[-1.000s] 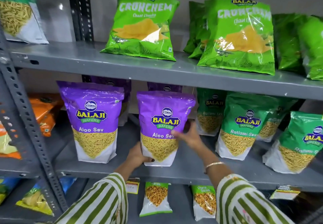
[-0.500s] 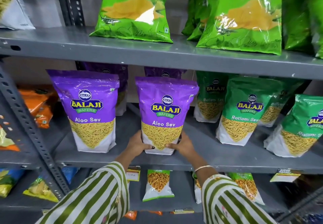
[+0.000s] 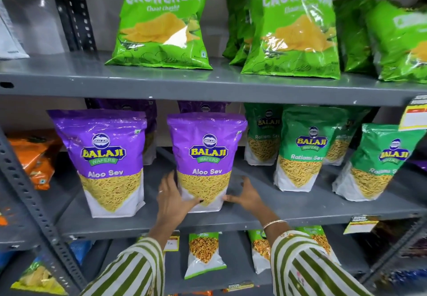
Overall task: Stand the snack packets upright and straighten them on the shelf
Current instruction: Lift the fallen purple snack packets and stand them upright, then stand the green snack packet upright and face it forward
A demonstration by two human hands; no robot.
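While both hands press its bottom corners, the middle purple Aloo Sev packet (image 3: 204, 161) stands upright on the grey middle shelf (image 3: 254, 217). The left hand (image 3: 172, 200) hugs its left side with the thumb on the front. The right hand (image 3: 245, 195) touches its right side, fingers spread wide. Left of this packet stands another purple packet (image 3: 106, 164), a little apart. Right of it stand green Ratlami Sev packets (image 3: 305, 150). Above it, big green Crunchem bags (image 3: 161, 23) lean on the top shelf.
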